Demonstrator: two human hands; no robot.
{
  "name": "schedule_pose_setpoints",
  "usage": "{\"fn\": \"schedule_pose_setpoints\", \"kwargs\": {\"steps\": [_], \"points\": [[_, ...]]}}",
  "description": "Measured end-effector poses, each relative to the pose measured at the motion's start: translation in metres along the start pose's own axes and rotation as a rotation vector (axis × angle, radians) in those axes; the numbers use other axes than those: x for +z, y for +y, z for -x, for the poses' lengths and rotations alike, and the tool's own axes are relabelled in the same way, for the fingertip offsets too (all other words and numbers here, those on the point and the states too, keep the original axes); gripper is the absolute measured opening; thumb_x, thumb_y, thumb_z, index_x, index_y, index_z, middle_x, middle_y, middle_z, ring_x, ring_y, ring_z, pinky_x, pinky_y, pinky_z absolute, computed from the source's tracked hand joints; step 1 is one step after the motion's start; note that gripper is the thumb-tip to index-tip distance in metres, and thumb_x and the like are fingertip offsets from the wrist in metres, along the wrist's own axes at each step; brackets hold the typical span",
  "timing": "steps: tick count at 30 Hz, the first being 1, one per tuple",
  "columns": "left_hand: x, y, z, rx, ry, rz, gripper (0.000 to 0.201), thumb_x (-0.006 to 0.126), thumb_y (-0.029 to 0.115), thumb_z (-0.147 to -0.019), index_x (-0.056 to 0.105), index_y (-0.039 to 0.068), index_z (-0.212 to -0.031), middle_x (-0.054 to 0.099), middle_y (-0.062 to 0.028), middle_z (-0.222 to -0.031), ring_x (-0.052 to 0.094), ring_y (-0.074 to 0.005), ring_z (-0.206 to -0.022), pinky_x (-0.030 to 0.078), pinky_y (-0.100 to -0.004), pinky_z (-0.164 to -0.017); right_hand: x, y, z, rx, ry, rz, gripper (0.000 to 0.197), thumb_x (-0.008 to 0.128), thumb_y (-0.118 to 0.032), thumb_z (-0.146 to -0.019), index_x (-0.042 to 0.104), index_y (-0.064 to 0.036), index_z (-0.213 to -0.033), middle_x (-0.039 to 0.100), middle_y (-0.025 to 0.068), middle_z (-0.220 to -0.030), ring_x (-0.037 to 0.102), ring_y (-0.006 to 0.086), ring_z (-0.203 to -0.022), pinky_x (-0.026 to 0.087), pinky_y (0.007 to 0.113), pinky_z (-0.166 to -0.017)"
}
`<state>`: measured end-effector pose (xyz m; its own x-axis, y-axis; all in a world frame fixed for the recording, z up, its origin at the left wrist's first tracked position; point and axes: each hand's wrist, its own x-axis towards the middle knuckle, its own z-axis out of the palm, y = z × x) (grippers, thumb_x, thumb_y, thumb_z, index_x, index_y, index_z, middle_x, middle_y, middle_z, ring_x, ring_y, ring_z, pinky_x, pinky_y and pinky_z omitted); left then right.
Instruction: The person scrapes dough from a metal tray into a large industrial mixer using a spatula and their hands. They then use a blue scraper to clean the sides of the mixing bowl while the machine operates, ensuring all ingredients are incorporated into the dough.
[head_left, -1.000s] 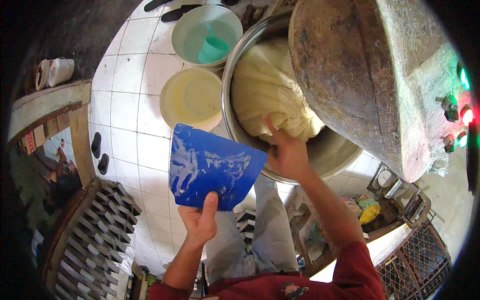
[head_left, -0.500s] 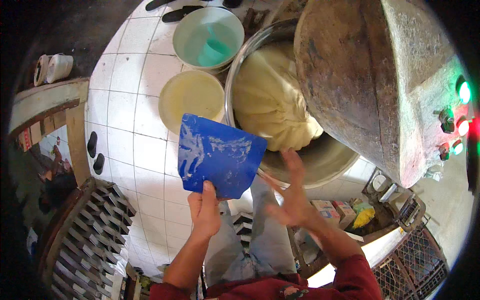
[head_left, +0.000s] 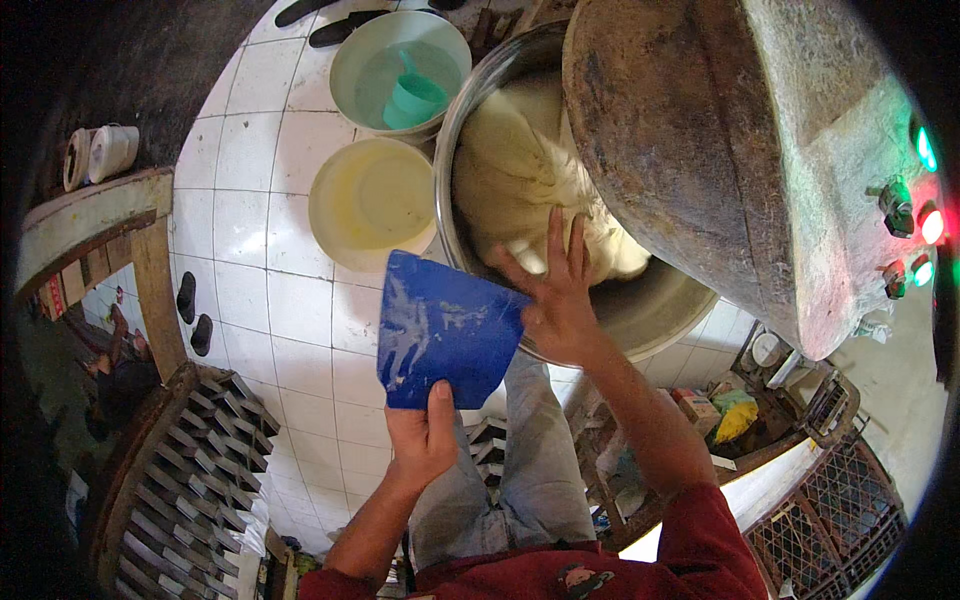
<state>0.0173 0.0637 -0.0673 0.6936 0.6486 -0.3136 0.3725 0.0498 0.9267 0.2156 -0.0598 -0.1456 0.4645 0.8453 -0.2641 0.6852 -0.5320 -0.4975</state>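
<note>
A wide blue dough scraper [head_left: 450,325], smeared with pale dough, stands out in front of me. My left hand [head_left: 421,435] pinches its lower edge, thumb on the near face. My right hand [head_left: 565,305] is open, fingers spread, over the near side of a steel mixing bowl [head_left: 443,200]. Its thumb is close to the scraper's right edge; whether they touch I cannot tell. A big mass of pale dough [head_left: 505,165] fills the far part of the bowl, beyond my right fingers. The worn mixer head [head_left: 670,150] hangs over the bowl and hides some dough.
Left of the bowl, a pale yellowish basin [head_left: 322,215] sits on white floor tiles, below a bucket of water with a green dipper [head_left: 415,100]. Lit buttons [head_left: 930,225] are on the mixer's right side. A slatted rack [head_left: 190,490] stands lower left, a brown crate [head_left: 820,540] lower right.
My right hand has moved up and forward over the bowl with fingers spread. The scraper has shifted slightly right and down in my left hand. The whole view has tilted a little.
</note>
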Motion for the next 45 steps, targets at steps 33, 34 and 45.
{"fn": "schedule_pose_setpoints", "kwargs": {"steps": [33, 34, 45], "points": [[-0.081, 0.039, -0.042, -0.222, -0.955, -0.038, 0.024, 0.067, 0.023, -0.095, 0.07, 0.004, -0.081, 0.069, -0.0113, -0.067, 0.071, -0.027, -0.061, 0.055, -0.0371, -0.061, -0.075, -0.023, -0.003, -0.6, -0.353, -0.217, 0.076, 0.065, -0.074, -0.071, 0.062, -0.0364, -0.137, 0.057, 0.0057, -0.088, 0.059, 0.0275, -0.074, 0.047, 0.042, -0.068], [-0.08, 0.039, -0.044, -0.181, -0.964, -0.081, 0.025, 0.067, 0.024, -0.095, 0.07, 0.004, -0.081, 0.069, -0.0114, -0.068, 0.071, -0.027, -0.061, 0.055, -0.0371, -0.06, -0.072, -0.021, -0.003, -0.581, -0.354, -0.207, 0.078, 0.065, -0.074, -0.071, 0.06, -0.0352, -0.139, 0.057, 0.0063, -0.088, 0.059, 0.028, -0.074, 0.048, 0.041, -0.068], [-0.061, 0.001, -0.043, -0.296, -0.741, -0.034, 0.031, 0.063, 0.021, -0.097, 0.066, -0.004, -0.078, 0.066, -0.0124, -0.061, 0.069, -0.0197, -0.056, 0.053, -0.0335, -0.053, 0.052, 0.079, -0.039, 0.467, -0.262, -0.308, 0.072, 0.049, -0.043, -0.1, 0.025, -0.0069, -0.158, 0.066, 0.028, -0.11, 0.067, 0.0439, -0.093, 0.051, 0.054, -0.085]]}}
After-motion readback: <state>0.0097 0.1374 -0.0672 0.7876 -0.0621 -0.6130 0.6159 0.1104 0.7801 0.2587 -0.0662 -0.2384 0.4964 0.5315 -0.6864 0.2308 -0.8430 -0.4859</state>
